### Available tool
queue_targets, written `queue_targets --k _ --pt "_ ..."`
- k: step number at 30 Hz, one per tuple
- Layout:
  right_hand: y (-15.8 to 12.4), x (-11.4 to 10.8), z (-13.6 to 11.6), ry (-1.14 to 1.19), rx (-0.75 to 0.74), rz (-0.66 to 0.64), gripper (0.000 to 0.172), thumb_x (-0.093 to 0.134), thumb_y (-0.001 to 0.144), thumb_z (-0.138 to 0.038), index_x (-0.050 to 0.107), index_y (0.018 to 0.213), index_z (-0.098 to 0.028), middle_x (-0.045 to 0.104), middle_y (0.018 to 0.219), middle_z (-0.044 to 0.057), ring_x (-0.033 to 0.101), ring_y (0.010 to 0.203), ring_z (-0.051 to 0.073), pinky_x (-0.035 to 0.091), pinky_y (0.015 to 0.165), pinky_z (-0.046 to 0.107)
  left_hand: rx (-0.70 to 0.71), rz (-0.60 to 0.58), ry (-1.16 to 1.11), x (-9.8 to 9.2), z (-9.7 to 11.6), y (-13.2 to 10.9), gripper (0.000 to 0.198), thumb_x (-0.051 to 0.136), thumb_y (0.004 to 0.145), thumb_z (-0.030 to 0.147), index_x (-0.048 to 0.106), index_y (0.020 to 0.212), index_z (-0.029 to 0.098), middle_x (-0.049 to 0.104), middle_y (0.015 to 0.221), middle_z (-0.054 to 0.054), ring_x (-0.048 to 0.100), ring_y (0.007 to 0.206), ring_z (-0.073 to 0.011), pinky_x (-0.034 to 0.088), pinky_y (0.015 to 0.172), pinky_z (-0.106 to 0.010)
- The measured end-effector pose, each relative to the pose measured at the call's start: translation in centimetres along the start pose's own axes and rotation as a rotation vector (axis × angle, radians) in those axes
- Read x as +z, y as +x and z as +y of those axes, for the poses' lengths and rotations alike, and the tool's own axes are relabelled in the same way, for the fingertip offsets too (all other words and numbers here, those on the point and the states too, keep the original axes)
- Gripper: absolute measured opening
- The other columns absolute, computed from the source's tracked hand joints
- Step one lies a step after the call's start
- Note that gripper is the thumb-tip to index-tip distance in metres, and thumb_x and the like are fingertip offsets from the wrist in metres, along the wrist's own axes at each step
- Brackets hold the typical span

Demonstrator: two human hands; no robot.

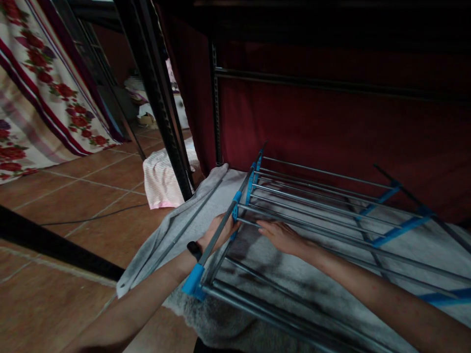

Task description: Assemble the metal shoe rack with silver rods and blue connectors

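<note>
A rack of grey metal tubes (305, 223) with blue plastic connectors lies across a grey blanket. My left hand (220, 234), wearing a dark wristband (194, 250), reaches behind a slanting side tube (221, 225). Its fingers close around the side piece by a blue connector (235, 212); some fingertips are hidden. To the right, my right hand (278, 237) has its fingers together at a thin crossbar (247, 222), close to where that bar meets the connector. A blue corner piece (194, 282) caps the side tube's near end.
The grey blanket (206, 215) spreads under the rack, inside a black metal frame (162, 98). Dark red cloth (331, 127) hangs behind. On the left are a floral curtain (47, 83), a striped cloth (162, 176) and a cable (91, 215) on the tiled floor (73, 196).
</note>
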State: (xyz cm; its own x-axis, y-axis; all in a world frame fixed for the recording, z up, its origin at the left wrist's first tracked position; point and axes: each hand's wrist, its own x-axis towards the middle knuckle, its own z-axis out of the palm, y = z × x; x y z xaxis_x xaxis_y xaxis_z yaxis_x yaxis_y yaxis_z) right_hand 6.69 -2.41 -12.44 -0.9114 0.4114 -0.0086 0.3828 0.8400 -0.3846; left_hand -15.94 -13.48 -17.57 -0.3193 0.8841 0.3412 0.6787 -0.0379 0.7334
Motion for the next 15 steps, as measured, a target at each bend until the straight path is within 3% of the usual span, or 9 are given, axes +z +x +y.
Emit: queue_targets --k 7,15 --pt "0.2 0.0 0.1 0.059 0.038 -0.008 0.043 0.039 0.105 -0.035 0.063 0.138 -0.021 0.071 0.129 0.011 0.068 0.117 0.025 0.052 0.098 0.037 0.08 0.015 0.26 0.3 0.1 -0.4 0.019 0.054 0.095 0.046 0.055 0.087 0.028 0.063 0.087 -0.009 0.064 0.088 -0.0324 0.05 0.081 -0.047" --pt "-0.2 0.0 -0.7 -0.086 0.026 0.015 0.044 0.037 0.107 -0.034 0.057 0.143 -0.02 0.068 0.134 0.012 0.065 0.121 0.025 0.05 0.103 0.039 0.117 -0.006 0.245 0.3 -1.2 0.2 0.023 0.055 0.094 0.049 0.057 0.091 0.027 0.061 0.086 -0.009 0.064 0.085 -0.0318 0.048 0.08 -0.046"
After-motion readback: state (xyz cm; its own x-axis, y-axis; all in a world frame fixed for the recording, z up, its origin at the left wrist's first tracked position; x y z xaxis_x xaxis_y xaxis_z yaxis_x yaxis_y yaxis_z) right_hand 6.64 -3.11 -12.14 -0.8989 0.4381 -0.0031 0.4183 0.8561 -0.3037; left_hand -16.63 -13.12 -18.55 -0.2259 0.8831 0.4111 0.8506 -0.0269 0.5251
